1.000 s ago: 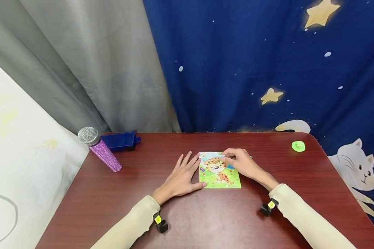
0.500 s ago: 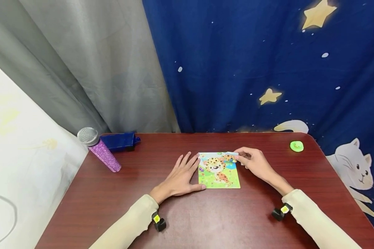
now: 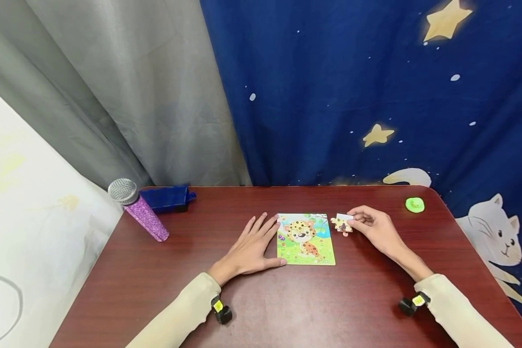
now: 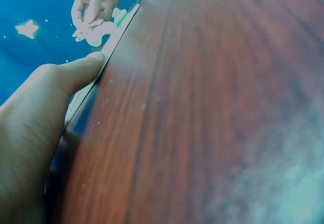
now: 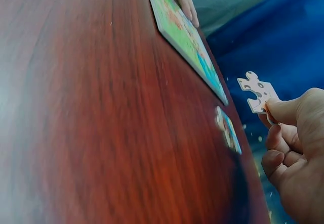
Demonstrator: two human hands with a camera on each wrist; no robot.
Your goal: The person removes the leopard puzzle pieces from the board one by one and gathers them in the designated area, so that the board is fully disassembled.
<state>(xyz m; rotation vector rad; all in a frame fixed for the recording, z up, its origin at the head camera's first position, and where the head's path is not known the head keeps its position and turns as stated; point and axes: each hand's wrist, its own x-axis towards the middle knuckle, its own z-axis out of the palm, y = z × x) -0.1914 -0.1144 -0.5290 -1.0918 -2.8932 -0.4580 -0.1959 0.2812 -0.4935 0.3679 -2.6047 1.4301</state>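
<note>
A square jigsaw board (image 3: pixel 306 241) printed with a spotted leopard cub lies flat on the table. My left hand (image 3: pixel 254 246) rests at its left side, fingers spread and straight; in the left wrist view the thumb (image 4: pixel 83 72) lies at the board's near edge. Right of the board, my right hand (image 3: pixel 376 232) pinches a puzzle piece (image 3: pixel 342 224) between thumb and fingertips. In the right wrist view this piece (image 5: pixel 258 93) is pale with dark spots and raised above the table. Another puzzle piece (image 5: pixel 229 130) lies on the table beside the board's corner.
A purple glitter microphone (image 3: pixel 145 215) and a dark blue object (image 3: pixel 165 198) are at the table's back left. A small light green item (image 3: pixel 414 205) lies at the back right. Curtains (image 3: pixel 296 121) hang behind the table's far edge.
My right hand has moved right from over the board's upper right corner, carrying the puzzle piece off to the board's right side. My left hand has stayed in place.
</note>
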